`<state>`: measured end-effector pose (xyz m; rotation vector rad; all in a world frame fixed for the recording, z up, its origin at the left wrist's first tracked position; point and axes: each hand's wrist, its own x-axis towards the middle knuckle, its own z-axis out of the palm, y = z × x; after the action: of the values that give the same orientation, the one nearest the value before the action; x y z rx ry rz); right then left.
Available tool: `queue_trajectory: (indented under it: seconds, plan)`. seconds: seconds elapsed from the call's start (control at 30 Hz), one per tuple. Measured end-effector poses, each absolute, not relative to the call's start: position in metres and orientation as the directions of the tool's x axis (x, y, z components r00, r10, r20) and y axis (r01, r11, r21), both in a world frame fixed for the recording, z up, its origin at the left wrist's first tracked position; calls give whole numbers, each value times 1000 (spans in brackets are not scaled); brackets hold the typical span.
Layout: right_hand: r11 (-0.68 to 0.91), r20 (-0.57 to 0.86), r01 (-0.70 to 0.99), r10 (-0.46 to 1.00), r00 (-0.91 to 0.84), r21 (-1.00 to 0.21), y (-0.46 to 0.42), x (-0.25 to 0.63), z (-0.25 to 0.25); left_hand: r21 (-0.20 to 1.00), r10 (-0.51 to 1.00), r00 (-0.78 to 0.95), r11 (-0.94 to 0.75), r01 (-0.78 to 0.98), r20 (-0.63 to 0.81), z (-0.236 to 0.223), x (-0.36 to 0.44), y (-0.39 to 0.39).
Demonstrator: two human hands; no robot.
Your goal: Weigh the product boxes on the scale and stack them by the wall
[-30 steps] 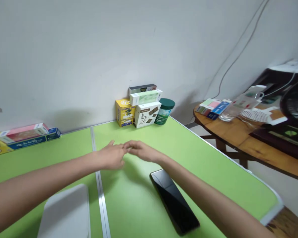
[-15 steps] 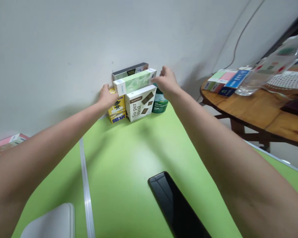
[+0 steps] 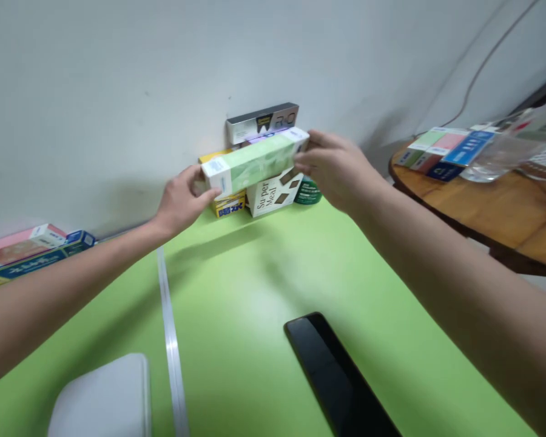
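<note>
Both my hands hold a long light-green box (image 3: pixel 255 162) by its ends, lifted off the stack and level in the air. My left hand (image 3: pixel 181 200) grips its white left end, my right hand (image 3: pixel 339 170) its right end. Behind it, against the wall, a grey box (image 3: pixel 262 122) stays on top of the stack. Below stand a yellow box (image 3: pixel 227 205), a white "Super Meal" box (image 3: pixel 273 194) and a dark green tub (image 3: pixel 308 192), partly hidden by the box and my right hand.
A black phone (image 3: pixel 337 379) lies on the green table (image 3: pixel 236 291) near me, and a white flat object (image 3: pixel 102 400) at the lower left. Flat boxes (image 3: pixel 31 249) lie at the left by the wall. A wooden table (image 3: pixel 495 212) with boxes stands right.
My hands went from touching each other above the table out to the stack, gripped the light-green box at both ends, and have lifted it off toward me.
</note>
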<state>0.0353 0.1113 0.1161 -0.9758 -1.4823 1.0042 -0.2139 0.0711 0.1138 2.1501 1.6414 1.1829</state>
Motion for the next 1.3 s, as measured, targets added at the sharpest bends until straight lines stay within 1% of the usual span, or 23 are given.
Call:
queue_trajectory:
  seconds: [0.07,0.13,0.2,0.27,0.33,0.43,0.5,0.6,0.7,0.77,0.83,0.93,1.0,1.1,1.2,1.3]
  plan:
    - [182,185,-31,970,-160,-983,62,15,111,524,915,92,-305,795,392,124,-250,25]
    - [103,120,-75,955,-273,-992,12,-6,98,500,958,67,-203,842,277,130,-286,-25]
    - [-30,11,-98,918,-397,-995,-37,-23,82,493,988,4,-79,866,151,131,-319,-76]
    - [-180,-113,-80,847,-519,-980,-78,-38,69,503,996,-83,54,862,34,123,-347,-127]
    - [-301,-227,-27,773,-593,-953,-112,-51,61,528,982,-175,185,829,-69,110,-369,-175]
    - [-422,-364,76,661,-656,-903,-146,-69,59,580,938,-284,346,738,-199,83,-389,-238]
    - [-467,-437,149,603,-667,-872,-161,-80,61,634,906,-320,423,647,-278,65,-394,-268]
    - [-482,-486,200,593,-642,-853,-174,-93,65,724,871,-325,488,488,-367,45,-395,-293]
    - [-451,-482,223,617,-621,-864,-178,-99,69,760,858,-319,508,406,-404,35,-399,-300]
    - [-389,-461,256,654,-600,-885,-173,-99,68,769,860,-308,504,393,-407,33,-405,-302]
    - [-275,-413,314,699,-584,-909,-165,-96,64,779,879,-288,472,412,-380,32,-411,-305]
    - [-9,-307,444,735,-605,-896,-149,-90,51,783,917,-259,396,480,-304,30,-420,-312]
    - [144,-258,507,726,-638,-850,-141,-90,41,790,934,-237,352,502,-266,27,-423,-315]
    - [282,-246,555,678,-693,-783,-136,-99,33,813,951,-205,304,497,-230,22,-423,-315]
    - [379,-253,565,620,-743,-732,-135,-114,34,847,968,-148,250,468,-204,19,-421,-310]
    - [418,-222,535,597,-771,-734,-130,-131,42,877,977,-109,214,430,-185,21,-426,-302]
